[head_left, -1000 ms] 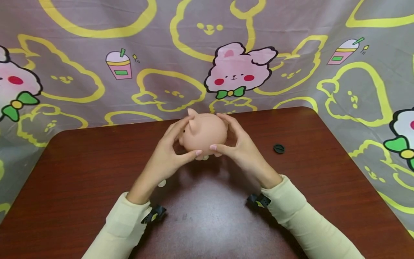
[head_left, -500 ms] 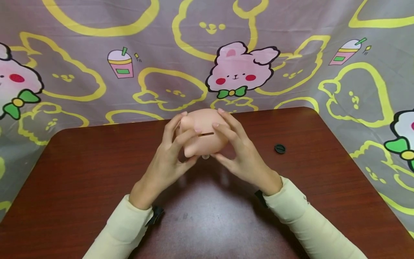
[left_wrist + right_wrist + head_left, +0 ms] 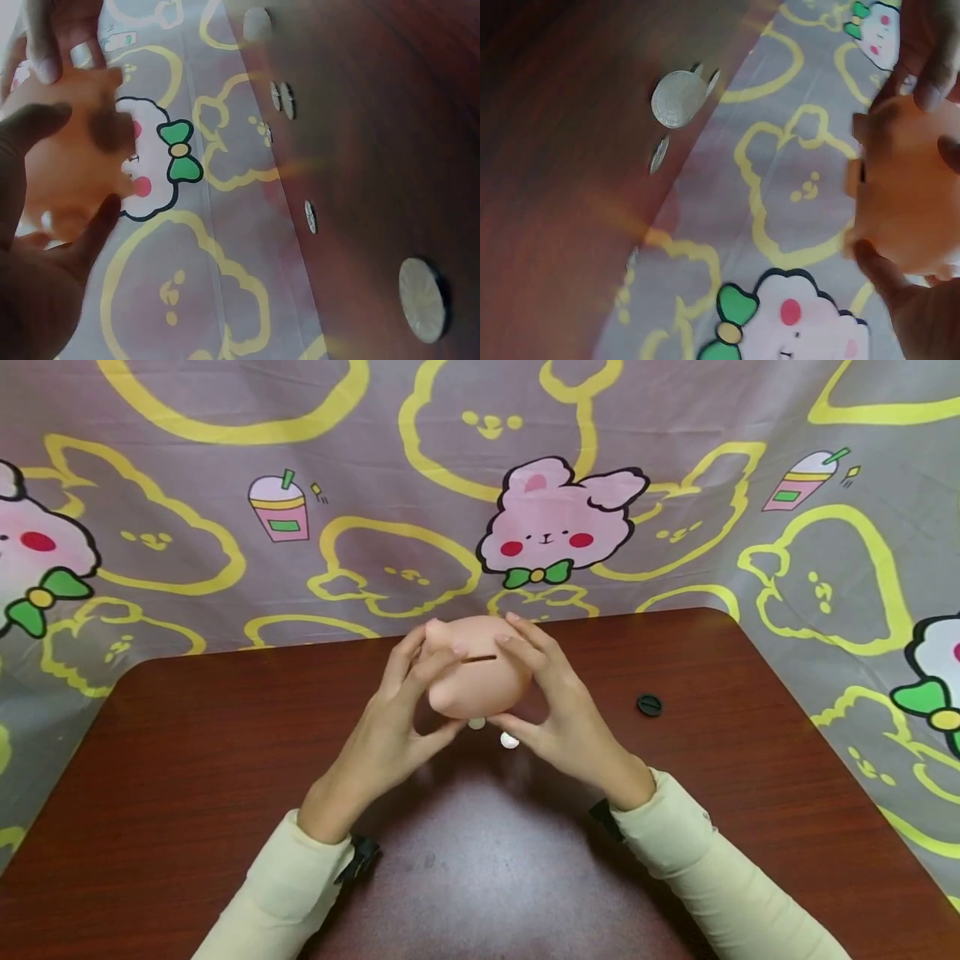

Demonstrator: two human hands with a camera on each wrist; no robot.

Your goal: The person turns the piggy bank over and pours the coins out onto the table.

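Note:
A pink piggy bank (image 3: 483,685) is held up over the table between both hands, its back with the coin slot facing the head camera. My left hand (image 3: 371,735) grips the ear end, with fingers on top and the thumb below. Around the other end, my right hand (image 3: 577,718) holds it the same way. In the left wrist view the bank (image 3: 71,154) hangs clear of the tabletop. Below it in the head view are a coin (image 3: 477,723) and a brighter coin (image 3: 510,740). The bank's underside is hidden from the head camera.
A black round plug (image 3: 649,705) lies on the brown table (image 3: 187,760), right of the hands. Several coins show in the left wrist view, the nearest coin (image 3: 422,300) at lower right. Another coin (image 3: 679,99) appears large in the right wrist view. A patterned cloth (image 3: 405,485) hangs behind the table.
The piggy bank has turned from showing its side to showing its slotted back. Both hands' fingers have moved onto its top. A bright coin now shows below it, near the right thumb.

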